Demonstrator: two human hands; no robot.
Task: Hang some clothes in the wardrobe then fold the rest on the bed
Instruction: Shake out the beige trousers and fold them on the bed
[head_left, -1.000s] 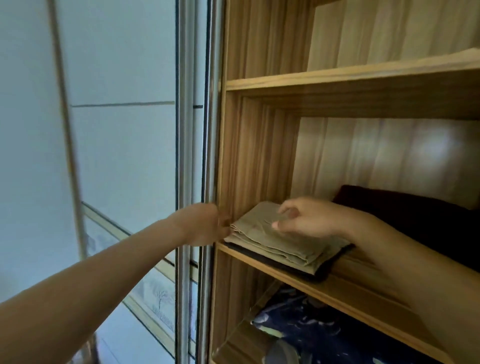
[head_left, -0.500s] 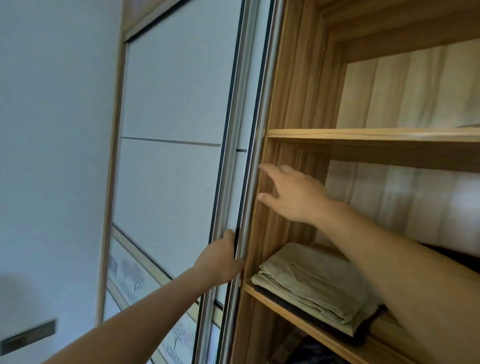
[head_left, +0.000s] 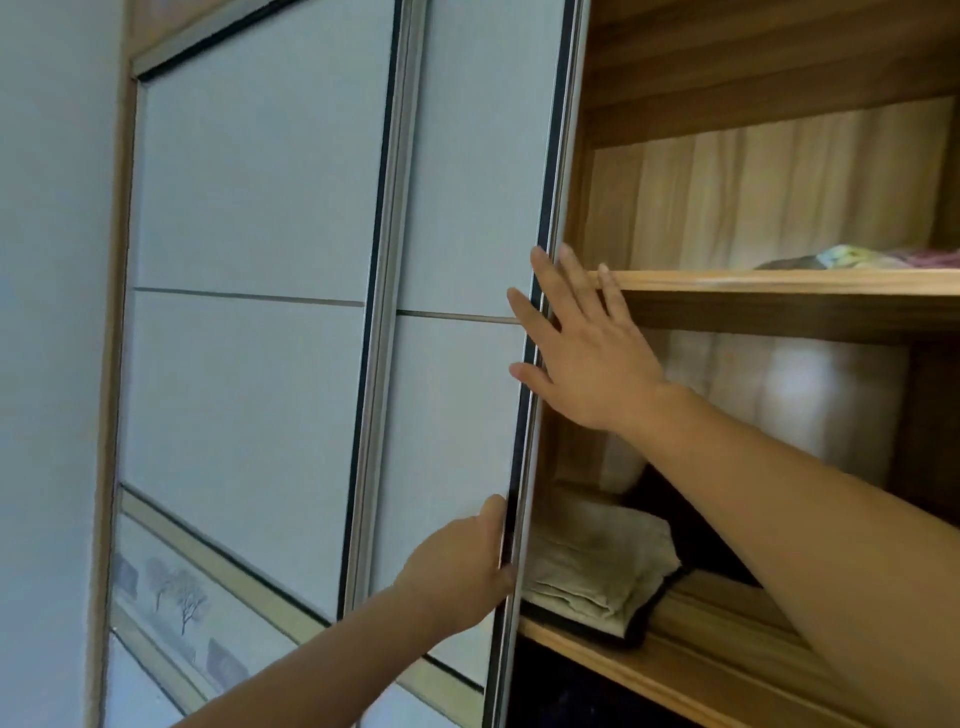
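Note:
A pale sliding wardrobe door (head_left: 467, 405) stands partly across the wooden wardrobe. My left hand (head_left: 462, 566) grips the door's metal edge low down, fingers curled round it. My right hand (head_left: 576, 343) lies flat against the same edge higher up, fingers straight and spread. Behind the edge, a folded beige garment (head_left: 597, 561) lies on a dark folded one on the lower wooden shelf (head_left: 727, 649).
A second sliding panel (head_left: 249, 312) sits to the left, with a tree-printed band low down. The upper shelf (head_left: 779, 283) holds a little coloured fabric (head_left: 857, 257) at the right. A dark garment (head_left: 691, 525) lies further back on the lower shelf. A plain wall fills the far left.
My right hand left the folded beige garment and rose to the door's edge. The door has slid right, now covering part of the shelves. My view has tilted upward.

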